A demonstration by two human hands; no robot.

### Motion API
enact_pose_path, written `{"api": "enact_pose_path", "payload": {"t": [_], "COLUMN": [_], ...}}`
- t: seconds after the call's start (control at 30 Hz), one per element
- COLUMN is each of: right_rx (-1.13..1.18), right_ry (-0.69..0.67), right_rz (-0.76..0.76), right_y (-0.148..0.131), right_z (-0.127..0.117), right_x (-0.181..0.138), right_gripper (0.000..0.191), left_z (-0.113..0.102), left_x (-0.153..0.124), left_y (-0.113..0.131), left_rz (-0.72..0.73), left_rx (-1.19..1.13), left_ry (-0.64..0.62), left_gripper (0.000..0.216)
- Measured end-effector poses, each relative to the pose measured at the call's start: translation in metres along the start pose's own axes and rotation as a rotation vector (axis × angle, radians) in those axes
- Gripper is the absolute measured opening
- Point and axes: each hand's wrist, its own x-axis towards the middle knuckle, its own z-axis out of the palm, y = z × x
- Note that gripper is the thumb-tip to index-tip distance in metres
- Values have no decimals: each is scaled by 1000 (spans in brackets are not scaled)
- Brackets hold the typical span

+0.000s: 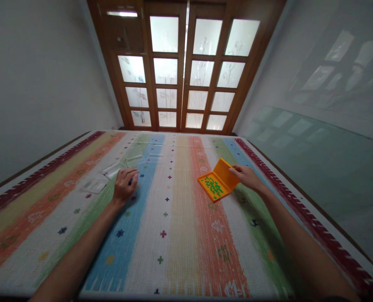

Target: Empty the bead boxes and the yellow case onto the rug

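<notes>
My right hand (244, 175) grips the raised lid of an orange plastic case (224, 170) by its right edge, thumb and fingers closed on it. The case stands open like a book. Many small green pieces (212, 186) lie scattered in its lower half. On the left, my left hand (125, 185) is over the cloth's green and blue stripes, its fingers curled toward the thumb. What they hold, if anything, I cannot make out. Just beyond and left of it are clear plastic boxes (112, 170), partly hidden behind the hand.
A striped cloth (166, 209) with small printed figures covers the table. Another clear plastic piece (155, 158) lies farther back. Wooden doors with glass panes (166, 67) stand beyond the far edge, walls on both sides. A glass sheet (315, 155) leans at the right wall.
</notes>
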Motion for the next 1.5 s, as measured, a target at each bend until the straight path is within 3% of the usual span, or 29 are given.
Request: {"api": "enact_pose_path", "payload": {"t": [0.1,0.2,0.3,0.4,0.57,0.77,0.93,1.13,1.23,1.3,1.5], "right_rx": [204,444,613,743,867,930,1042,965,939,935,939], "right_ry": [9,-54,-146,-242,-355,-410,-363,-400,-414,-415,-428], "right_rz": [48,123,199,268,372,394,480,467,439,424,341], "right_y": [-2,-10,-20,-30,-38,-49,-55,-48,-46,-44,-40], "right_z": [3,17,37,57,82,102,112,117,119,121,122], "right_x": [-3,-7,-10,-11,-13,-16,-17,-20,-20,-20,-21], "right_gripper": [32,36,30,21,12,10,26,29,23,20,18], "left_z": [5,23,46,66,75,49,0,-60,-78,-86,-104], "left_x": [1,-3,-10,-12,-7,-10,-12,-9,-13,-18,-30], "left_y": [36,78,113,135,145,134,114,76,52,36,4], "left_rz": [35,-14,-182,-437,-788,-900,-900,-910,-874,-863,-889], "left_rx": [-128,-361,-701,-1013,-1349,-1384,-1245,-944,-712,-539,-150], "left_ry": [-52,-267,-518,-727,-893,-1031,-876,-380,-101,19,42], "left_gripper": [23,30,48,59,58,59,62,76,74,69,59]}}
